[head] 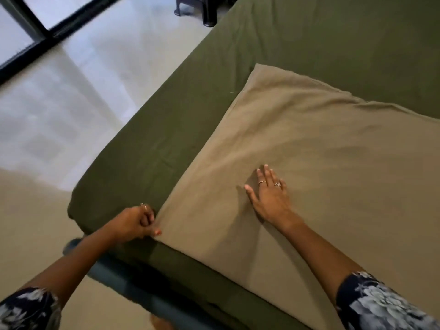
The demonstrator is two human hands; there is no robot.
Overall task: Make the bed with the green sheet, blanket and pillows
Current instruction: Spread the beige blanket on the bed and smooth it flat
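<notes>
A dark green sheet (pixel 181 120) covers the mattress, fitted over its near corner. A tan blanket (pixel 321 151) lies spread flat on top of it, from the near edge toward the right. My left hand (pixel 135 223) pinches the blanket's near left corner at the bed's edge, fingers curled. My right hand (pixel 269 194) lies flat on the blanket with straight fingers, palm down. No pillows are in view.
A pale tiled floor (pixel 78 103) stretches to the left of the bed. A dark-framed glass door (pixel 31 36) stands at the top left. Black furniture legs (pixel 202 10) show at the top centre. The bed's grey-blue frame (pixel 133 282) runs below the near edge.
</notes>
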